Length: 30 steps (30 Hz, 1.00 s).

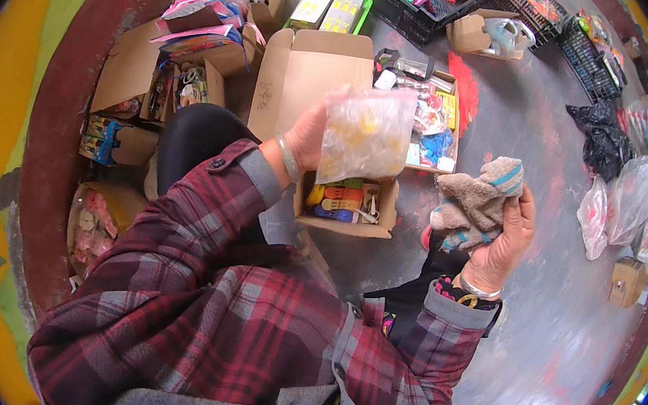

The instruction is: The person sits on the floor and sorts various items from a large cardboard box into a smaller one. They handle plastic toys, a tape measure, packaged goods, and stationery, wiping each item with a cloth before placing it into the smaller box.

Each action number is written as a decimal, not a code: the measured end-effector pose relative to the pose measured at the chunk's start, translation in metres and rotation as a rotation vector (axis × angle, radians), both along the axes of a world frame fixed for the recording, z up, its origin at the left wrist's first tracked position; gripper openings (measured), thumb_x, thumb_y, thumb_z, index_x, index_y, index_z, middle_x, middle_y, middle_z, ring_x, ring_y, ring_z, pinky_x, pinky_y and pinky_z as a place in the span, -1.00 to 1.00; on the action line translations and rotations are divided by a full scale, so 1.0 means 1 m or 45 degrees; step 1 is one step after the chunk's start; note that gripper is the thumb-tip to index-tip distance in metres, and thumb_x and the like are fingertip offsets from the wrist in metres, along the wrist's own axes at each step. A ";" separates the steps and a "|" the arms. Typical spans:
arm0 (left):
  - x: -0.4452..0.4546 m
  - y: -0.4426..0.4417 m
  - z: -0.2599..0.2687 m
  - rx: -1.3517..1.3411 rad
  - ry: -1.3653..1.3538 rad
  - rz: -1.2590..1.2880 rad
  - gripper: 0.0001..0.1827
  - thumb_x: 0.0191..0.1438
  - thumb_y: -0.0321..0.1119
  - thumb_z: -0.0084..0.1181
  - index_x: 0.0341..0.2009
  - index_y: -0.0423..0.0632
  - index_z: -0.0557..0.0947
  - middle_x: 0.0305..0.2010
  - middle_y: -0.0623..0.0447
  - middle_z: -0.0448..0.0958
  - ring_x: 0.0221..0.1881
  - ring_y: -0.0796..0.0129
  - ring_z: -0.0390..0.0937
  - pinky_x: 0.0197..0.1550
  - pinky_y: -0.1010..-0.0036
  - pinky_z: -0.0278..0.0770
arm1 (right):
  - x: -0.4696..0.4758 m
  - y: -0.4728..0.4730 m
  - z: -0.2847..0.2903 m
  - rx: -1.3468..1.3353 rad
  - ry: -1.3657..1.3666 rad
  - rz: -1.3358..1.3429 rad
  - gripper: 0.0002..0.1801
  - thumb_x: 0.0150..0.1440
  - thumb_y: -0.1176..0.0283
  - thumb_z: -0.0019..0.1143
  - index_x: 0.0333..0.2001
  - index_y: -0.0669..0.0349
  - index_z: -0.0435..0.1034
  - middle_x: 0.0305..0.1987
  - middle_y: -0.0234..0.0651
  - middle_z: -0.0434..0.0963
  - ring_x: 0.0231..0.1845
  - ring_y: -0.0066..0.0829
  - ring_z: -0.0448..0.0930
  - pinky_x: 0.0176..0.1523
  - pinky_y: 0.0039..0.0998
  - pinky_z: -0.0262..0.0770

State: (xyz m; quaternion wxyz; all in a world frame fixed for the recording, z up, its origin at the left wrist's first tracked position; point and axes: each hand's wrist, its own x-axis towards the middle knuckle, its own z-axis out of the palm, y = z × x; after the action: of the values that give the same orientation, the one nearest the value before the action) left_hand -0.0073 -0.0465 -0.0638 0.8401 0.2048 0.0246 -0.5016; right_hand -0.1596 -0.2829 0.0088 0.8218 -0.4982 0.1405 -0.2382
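My left hand [305, 139] grips the left edge of a clear plastic bag [367, 135]; small yellow and clear pieces show through it. Off to the right, my right hand [504, 246] pinches a greyish-brown cloth [476, 200] with blue stripes, which hangs crumpled from the fingers. Below the bag is a small open cardboard box [345, 227] with orange, yellow and blue items inside. The bag covers part of that box's far side. Behind the bag stands a larger cardboard box [317, 59] with its flaps raised.
A box of mixed packaged goods [432, 112] stands beyond the bag. Open cartons [127, 72] crowd my left knee. Black plastic crates [407, 21] line the far side. Plastic bags [635, 186] and a small carton [628, 281] lie along the right wall.
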 end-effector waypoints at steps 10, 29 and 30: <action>-0.042 0.003 -0.115 0.477 0.309 -0.466 -0.55 0.08 -0.04 -0.04 -0.01 -0.03 0.50 -0.09 -0.02 0.53 -0.13 0.17 0.53 0.00 0.23 0.47 | 0.003 0.007 0.004 0.014 0.021 0.091 -0.70 0.10 0.47 0.10 -0.08 0.36 0.38 -0.18 -0.28 0.55 -0.17 -0.51 0.56 -0.05 -0.49 0.48; -0.068 -0.026 -0.270 2.021 -0.831 -0.698 -0.50 0.16 -0.04 -0.25 -0.09 -0.17 0.57 0.02 -0.22 0.47 0.04 0.01 0.43 0.03 0.24 0.35 | 0.020 0.016 0.007 0.130 0.126 0.243 -0.70 0.10 0.47 0.10 -0.09 0.37 0.39 -0.17 -0.27 0.55 -0.17 -0.52 0.56 -0.05 -0.51 0.48; -0.070 -0.030 -0.269 2.016 -0.782 -0.671 -0.53 0.13 -0.08 -0.19 -0.09 -0.17 0.57 0.02 -0.21 0.47 0.01 -0.01 0.44 0.00 0.25 0.38 | 0.020 0.016 0.007 0.124 0.129 0.237 -0.70 0.10 0.47 0.09 -0.08 0.37 0.39 -0.17 -0.27 0.55 -0.17 -0.51 0.56 -0.05 -0.51 0.48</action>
State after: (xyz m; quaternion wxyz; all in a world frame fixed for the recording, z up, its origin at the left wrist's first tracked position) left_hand -0.0771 -0.0770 -0.3325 0.2791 0.8501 0.0900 -0.4375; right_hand -0.1392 -0.2669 0.0154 0.8553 -0.4801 0.1466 -0.1283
